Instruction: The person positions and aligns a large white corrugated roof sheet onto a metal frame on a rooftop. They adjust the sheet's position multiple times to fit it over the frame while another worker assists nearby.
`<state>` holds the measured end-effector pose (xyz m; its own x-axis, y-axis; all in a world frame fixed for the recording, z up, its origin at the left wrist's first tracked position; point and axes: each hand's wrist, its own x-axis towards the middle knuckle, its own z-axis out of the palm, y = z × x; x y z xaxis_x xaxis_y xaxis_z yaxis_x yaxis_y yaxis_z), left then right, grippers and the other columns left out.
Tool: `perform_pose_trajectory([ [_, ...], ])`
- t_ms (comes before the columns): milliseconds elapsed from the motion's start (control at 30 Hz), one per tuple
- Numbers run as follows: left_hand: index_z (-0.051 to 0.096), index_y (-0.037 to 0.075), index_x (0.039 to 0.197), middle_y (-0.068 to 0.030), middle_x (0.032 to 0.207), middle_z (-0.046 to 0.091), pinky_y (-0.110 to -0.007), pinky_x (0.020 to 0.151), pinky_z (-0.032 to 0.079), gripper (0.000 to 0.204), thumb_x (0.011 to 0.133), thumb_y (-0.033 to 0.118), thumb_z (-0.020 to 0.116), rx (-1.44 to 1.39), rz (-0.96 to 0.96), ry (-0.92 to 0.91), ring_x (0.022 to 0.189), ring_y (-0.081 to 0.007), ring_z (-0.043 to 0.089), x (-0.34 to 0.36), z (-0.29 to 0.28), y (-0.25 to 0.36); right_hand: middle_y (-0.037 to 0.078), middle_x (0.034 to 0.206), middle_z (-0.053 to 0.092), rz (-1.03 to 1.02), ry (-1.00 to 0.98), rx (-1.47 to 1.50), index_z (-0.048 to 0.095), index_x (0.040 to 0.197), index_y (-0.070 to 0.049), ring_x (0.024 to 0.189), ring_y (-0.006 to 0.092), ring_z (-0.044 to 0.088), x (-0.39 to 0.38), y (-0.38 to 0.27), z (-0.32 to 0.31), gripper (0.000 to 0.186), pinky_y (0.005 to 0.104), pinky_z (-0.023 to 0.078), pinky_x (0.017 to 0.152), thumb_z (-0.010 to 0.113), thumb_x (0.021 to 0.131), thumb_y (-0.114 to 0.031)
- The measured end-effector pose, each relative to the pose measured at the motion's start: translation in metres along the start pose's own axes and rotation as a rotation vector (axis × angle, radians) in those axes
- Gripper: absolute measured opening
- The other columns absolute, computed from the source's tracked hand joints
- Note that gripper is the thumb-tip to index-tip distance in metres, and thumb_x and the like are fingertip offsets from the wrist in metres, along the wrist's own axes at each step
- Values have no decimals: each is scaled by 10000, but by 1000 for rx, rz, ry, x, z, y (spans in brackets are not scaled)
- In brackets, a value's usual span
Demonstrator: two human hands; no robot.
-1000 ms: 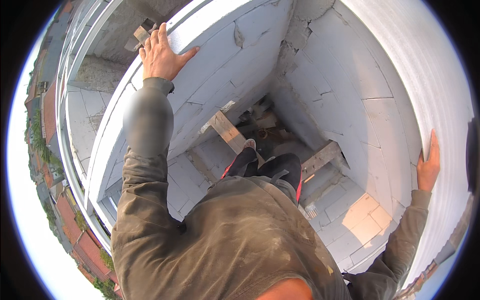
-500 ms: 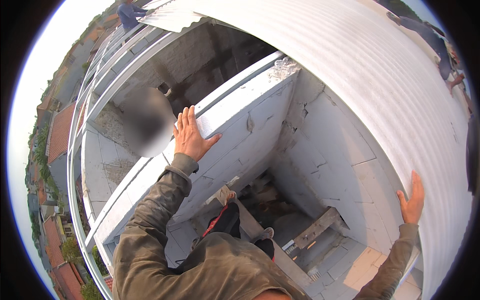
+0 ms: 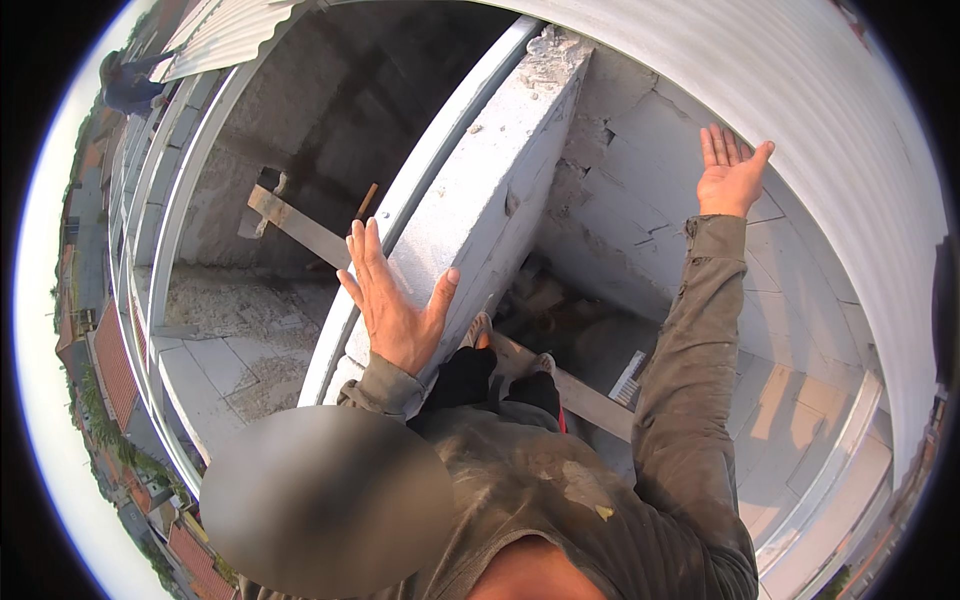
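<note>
My left hand (image 3: 395, 315) lies open, fingers spread, at the top of a pale block wall (image 3: 455, 215); whether it presses on the wall or hovers just over it, I cannot tell. Right along that wall runs a light metal beam (image 3: 410, 180). My right hand (image 3: 728, 182) is raised, empty and open, with fingers stretched, close to the edge of a white corrugated roofing sheet (image 3: 830, 150). Below, my feet are on a wooden plank (image 3: 590, 402) laid across a deep shaft between block walls.
A person in blue (image 3: 130, 85) is at the far left beside another corrugated sheet (image 3: 235, 35) and metal roof framing (image 3: 180, 210). A board (image 3: 300, 225) crosses the dark opening beyond the wall. Low down is a pale ridged piece (image 3: 627, 378). A blurred patch hides the lower left.
My right hand has left the roofing sheet's near right edge and moved far forward and left. My left hand stays by the wall top. The view has shifted, bringing the board into sight.
</note>
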<state>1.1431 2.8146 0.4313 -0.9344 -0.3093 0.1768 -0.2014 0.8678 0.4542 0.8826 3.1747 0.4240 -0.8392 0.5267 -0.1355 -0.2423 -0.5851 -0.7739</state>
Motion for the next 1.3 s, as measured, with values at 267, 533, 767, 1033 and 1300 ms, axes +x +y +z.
perform_pose_trajectory([
  [267,185,36,1658,-270,1711,189,-665,1262,-38,1047,945,628,673,-70,5,-21,1626,-418,89,1,-4,2,306,1449,380,-38,13,118,167,1501,152,1335,523,508,62,21,8,586,692,564,1068,437,991,45],
  [533,280,45,1632,-255,1702,237,-646,1270,148,933,956,556,670,-488,131,-31,1602,-401,210,13,-38,-16,318,1503,366,-40,-2,141,217,1476,133,1430,532,425,64,16,-2,540,718,446,1174,428,983,65],
  [767,444,-77,1486,-260,1402,555,-471,1078,509,787,1021,522,652,-1260,-288,-194,1293,-333,581,247,9,-32,223,1402,498,-31,71,211,368,1409,70,1343,384,542,87,28,-7,580,607,478,1158,576,868,71],
  [1033,367,-116,1543,-343,1457,525,-545,960,589,1024,984,726,525,-1572,-664,-269,1240,-446,635,470,131,41,200,1338,537,-130,23,113,459,1356,92,1240,358,591,89,16,-33,547,490,579,1017,603,830,38],
  [1300,557,-116,1372,-288,1358,641,-534,873,637,662,987,409,680,-1569,-561,-68,1113,-431,715,489,174,49,245,1297,593,-101,6,28,493,1251,180,1253,368,606,65,8,-29,425,452,514,1150,582,879,-5],
])
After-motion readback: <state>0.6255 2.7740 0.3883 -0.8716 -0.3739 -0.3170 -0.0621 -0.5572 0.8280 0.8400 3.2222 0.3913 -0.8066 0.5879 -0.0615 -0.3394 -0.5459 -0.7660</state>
